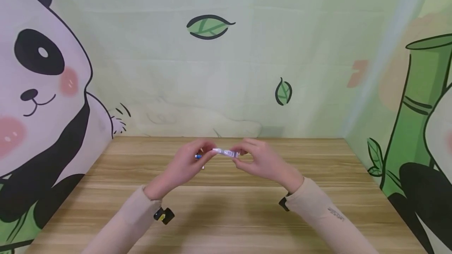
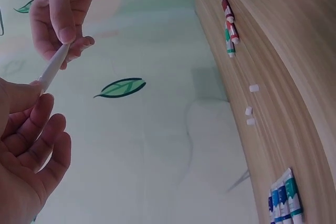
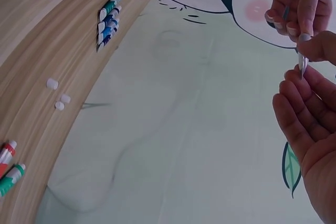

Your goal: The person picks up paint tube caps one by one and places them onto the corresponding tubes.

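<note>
A small, mostly white paint tube (image 1: pixel 226 153) is held in the air above the table, between both hands. My left hand (image 1: pixel 188 160) pinches its narrow white end with thumb and finger, and my right hand (image 1: pixel 264 159) pinches the other, flattened end. In the left wrist view the tube (image 2: pixel 54 68) slants between the two sets of fingertips. From the right wrist view the tube (image 3: pixel 303 65) appears thin and edge-on, partly covered by the right thumb. Whether a cap is on its end cannot be made out.
On the wooden table (image 1: pixel 226 207), several blue and green paint tubes (image 2: pixel 283 200) lie side by side at the left. Red and green tubes (image 2: pixel 231 31) lie toward the right. Between them are small white caps (image 2: pixel 254 88). A panda-printed backdrop (image 1: pixel 159 69) surrounds the table.
</note>
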`<state>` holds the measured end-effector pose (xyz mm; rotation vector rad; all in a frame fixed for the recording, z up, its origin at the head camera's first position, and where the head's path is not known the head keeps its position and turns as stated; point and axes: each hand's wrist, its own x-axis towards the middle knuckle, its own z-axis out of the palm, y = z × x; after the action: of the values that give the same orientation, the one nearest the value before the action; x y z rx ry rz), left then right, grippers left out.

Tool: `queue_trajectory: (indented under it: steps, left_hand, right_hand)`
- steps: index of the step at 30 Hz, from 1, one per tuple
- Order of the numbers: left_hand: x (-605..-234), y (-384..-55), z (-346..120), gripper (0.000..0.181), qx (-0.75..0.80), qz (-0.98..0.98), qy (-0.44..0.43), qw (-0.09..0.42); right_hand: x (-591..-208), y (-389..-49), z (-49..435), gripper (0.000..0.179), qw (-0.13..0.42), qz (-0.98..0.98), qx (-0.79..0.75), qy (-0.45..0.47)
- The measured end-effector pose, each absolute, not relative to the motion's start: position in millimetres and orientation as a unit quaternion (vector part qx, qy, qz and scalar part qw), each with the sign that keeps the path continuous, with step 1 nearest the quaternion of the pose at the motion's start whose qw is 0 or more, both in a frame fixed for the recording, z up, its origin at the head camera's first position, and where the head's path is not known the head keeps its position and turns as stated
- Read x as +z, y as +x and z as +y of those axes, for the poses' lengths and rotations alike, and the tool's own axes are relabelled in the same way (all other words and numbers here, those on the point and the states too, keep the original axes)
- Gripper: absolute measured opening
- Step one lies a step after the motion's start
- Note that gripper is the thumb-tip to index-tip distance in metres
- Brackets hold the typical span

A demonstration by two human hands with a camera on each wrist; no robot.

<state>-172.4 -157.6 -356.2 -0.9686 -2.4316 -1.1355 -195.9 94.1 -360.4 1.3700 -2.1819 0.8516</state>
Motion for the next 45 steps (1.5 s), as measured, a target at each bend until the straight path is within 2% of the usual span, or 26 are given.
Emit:
queue_trajectory:
  steps: [12, 22, 30, 37, 45]
  left_hand:
    - [-370, -176, -186, 0.008, -0.389, -0.857, -0.306, 0.142]
    - [-383, -182, -212, 0.015, -0.43, -0.873, -0.221, 0.061]
    - [-400, -195, -237, 0.01, -0.43, -0.88, -0.201, 0.027]
    - [-414, -205, -251, 0.009, -0.427, -0.885, -0.187, 0.008]
    - [-431, -214, -259, 0.008, -0.421, -0.891, -0.17, -0.02]
  right_hand:
    - [-375, -205, 65, 0.023, 0.199, -0.793, 0.294, 0.495]
    - [-397, -216, 36, 0.021, 0.169, -0.813, 0.281, 0.481]
    - [-406, -225, 14, 0.023, 0.098, -0.846, 0.266, 0.452]
    - [-423, -233, -3, 0.017, 0.063, -0.856, 0.268, 0.437]
    - [-439, -242, -16, 0.018, 0.017, -0.875, 0.267, 0.403]
